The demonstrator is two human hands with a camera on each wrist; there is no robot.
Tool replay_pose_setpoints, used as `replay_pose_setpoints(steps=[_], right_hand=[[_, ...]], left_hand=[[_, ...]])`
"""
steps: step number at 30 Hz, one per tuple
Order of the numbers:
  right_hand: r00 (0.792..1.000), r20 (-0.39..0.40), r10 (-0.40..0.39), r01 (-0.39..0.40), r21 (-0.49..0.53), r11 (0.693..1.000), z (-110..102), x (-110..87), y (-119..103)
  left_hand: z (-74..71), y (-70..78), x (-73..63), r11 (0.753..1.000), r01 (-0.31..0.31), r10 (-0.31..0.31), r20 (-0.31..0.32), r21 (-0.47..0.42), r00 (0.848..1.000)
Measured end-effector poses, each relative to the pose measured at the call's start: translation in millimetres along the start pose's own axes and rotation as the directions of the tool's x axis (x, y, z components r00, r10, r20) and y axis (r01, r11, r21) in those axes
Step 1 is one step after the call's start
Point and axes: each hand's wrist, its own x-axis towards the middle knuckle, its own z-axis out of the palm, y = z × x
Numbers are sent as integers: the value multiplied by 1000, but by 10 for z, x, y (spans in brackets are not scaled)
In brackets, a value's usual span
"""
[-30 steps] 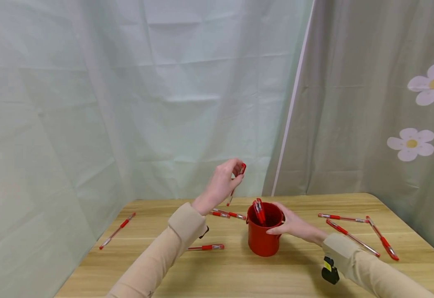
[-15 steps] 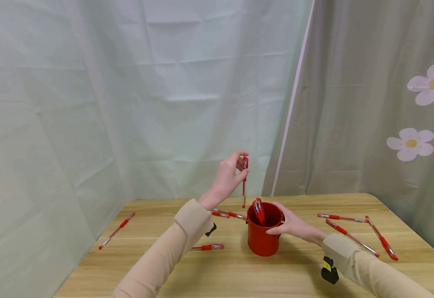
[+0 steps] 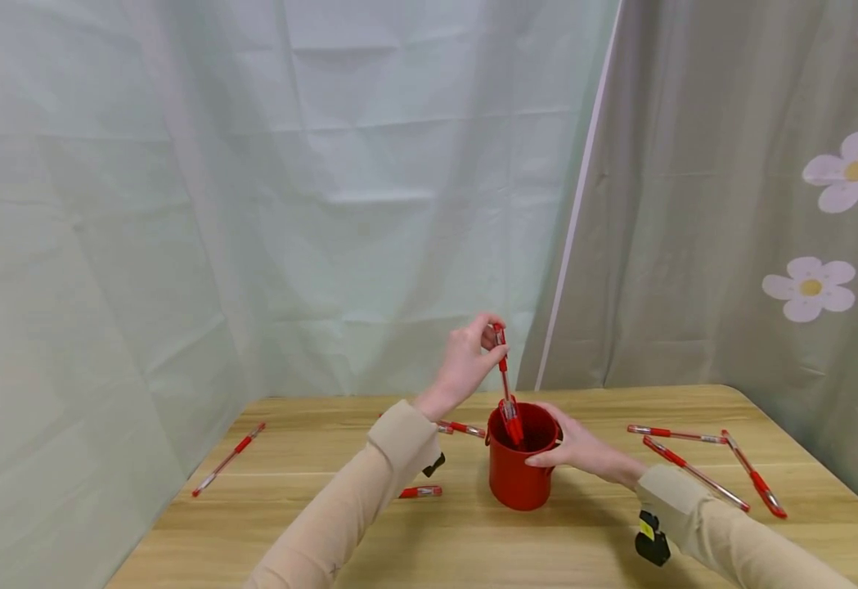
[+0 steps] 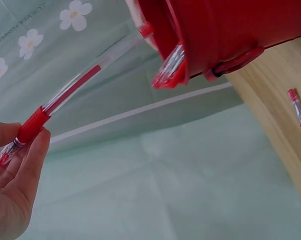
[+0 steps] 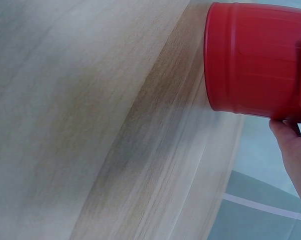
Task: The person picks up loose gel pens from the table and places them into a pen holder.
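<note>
My left hand (image 3: 468,357) pinches a red gel pen (image 4: 73,89) by its red grip, between thumb and fingers. The pen points down, and its lower tip is right at the mouth of a red bucket (image 3: 520,478). A couple of red pens (image 4: 170,69) lean inside the bucket, their ends showing above the rim. The bucket stands upright on the table, with small handles on its sides. My right hand (image 3: 583,446) grips the bucket's right side near the rim, thumb in front and fingers behind. In the right wrist view only part of that hand (image 5: 296,150) shows.
Several red pens lie on the wooden table (image 3: 311,458): one pen (image 3: 228,460) at the left, a pen (image 3: 421,492) near the left forearm, pens (image 3: 465,429) behind the left wrist, and a group of pens (image 3: 696,472) at the right. Curtains hang behind the table.
My left hand has moved right with the pen, over to the bucket, and the pen's tip has dropped to the bucket's mouth. My right hand and the bucket have stayed in place.
</note>
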Motion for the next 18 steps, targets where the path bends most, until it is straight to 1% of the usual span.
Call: replay_pose_setpoints(steps=[5, 10, 18], right_hand=[[1000, -1, 1, -1, -8, 1000, 1, -7, -1], [1000, -20, 19, -19, -10, 1000, 7, 1, -4], [999, -19, 41, -40, 2, 999, 10, -4, -25]], left_hand=[[86, -41, -14, 1000, 19, -19, 12, -16, 1000], [147, -67, -19, 998, 61, -61, 30, -16, 998], [243, -121, -47, 993, 117, -116, 75, -1, 990]])
